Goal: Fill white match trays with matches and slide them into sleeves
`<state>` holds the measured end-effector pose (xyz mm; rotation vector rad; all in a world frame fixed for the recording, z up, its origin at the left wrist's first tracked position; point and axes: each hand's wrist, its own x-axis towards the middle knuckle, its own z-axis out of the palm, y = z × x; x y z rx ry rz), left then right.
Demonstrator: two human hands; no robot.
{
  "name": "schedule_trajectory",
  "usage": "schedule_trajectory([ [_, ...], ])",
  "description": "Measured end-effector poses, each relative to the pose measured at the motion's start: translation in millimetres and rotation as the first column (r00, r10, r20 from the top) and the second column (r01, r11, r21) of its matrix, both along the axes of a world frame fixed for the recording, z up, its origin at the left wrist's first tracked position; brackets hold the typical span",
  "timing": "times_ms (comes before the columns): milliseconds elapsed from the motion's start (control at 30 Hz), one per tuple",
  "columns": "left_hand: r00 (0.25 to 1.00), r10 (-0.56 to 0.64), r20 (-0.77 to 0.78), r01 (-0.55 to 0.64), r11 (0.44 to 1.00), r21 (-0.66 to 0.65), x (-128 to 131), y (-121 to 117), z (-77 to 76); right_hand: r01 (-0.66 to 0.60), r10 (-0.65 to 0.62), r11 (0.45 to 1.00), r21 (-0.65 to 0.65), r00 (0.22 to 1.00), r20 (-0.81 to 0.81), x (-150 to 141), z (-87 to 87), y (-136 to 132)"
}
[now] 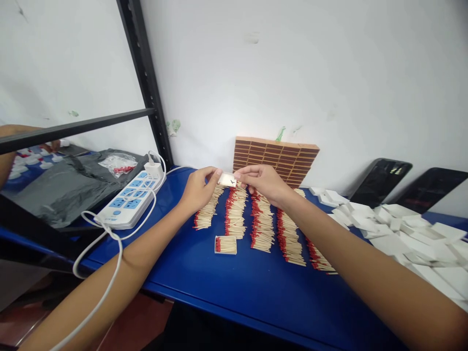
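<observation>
My left hand (199, 187) and my right hand (263, 181) together pinch a small white matchbox tray (227, 179), held above the blue table (234, 282). Beneath the hands lie several rows of red-tipped matches (261, 222). A filled matchbox tray (225, 244) rests on the table in front of the rows. A stack of brown matchbox sleeves (278, 157) leans against the wall behind my hands.
A white power strip (129, 200) with a looping cable lies at left beside a grey plastic bag (66, 187). A heap of white empty trays (409, 234) fills the right. Two dark phones (383, 180) lean on the wall. A black shelf post (144, 78) rises at left. Another person's arm (5, 156) shows at far left.
</observation>
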<state>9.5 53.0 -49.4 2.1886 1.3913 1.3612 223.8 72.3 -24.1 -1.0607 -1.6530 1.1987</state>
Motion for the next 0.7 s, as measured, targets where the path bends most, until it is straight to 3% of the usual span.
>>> schedule_trajectory([
  [67, 1.0, -0.004, 0.01, 0.004, 1.0, -0.017, 1.0, -0.2, -1.1, 0.016, -0.017, 0.999, 0.033, 0.999, 0.042, 0.9, -1.5, -3.1],
  [133, 1.0, -0.004, 0.017, 0.004, 1.0, -0.024, 2.1, -0.6, -1.3, 0.065, -0.08, 0.981, 0.18, 0.994, 0.076, 2.0, -2.6, -7.3],
  [233, 1.0, -0.009, 0.01, 0.009, 1.0, -0.009, 3.6, -2.4, -0.3, 0.092, -0.205, 0.858, 0.506, 0.963, 0.173, 3.4, -1.6, -15.2],
  [300, 1.0, -0.022, -0.006, 0.022, 1.0, 0.011, 4.8, -4.7, 1.0, -0.017, -0.245, 0.765, 0.644, 0.917, 0.315, 3.1, 0.8, -20.9],
  [367, 0.999, -0.04, -0.028, 0.041, 0.999, 0.031, 6.2, -7.5, 2.3, -0.151, -0.255, 0.727, 0.669, 0.846, 0.468, 1.2, 3.4, -25.8],
  [433, 0.997, -0.053, -0.051, 0.055, 0.997, 0.047, 7.6, -10.0, 3.0, -0.225, -0.272, 0.738, 0.637, 0.764, 0.585, -2.1, 4.7, -29.0],
  [533, 0.995, -0.055, -0.08, 0.06, 0.996, 0.068, 9.3, -12.2, 2.9, -0.245, -0.308, 0.762, 0.6, 0.677, 0.668, -7.2, 4.3, -30.3],
  [700, 0.992, -0.046, -0.113, 0.056, 0.995, 0.084, 10.7, -13.5, 1.6, -0.207, -0.331, 0.787, 0.58, 0.652, 0.682, -9.8, 3.8, -31.2],
])
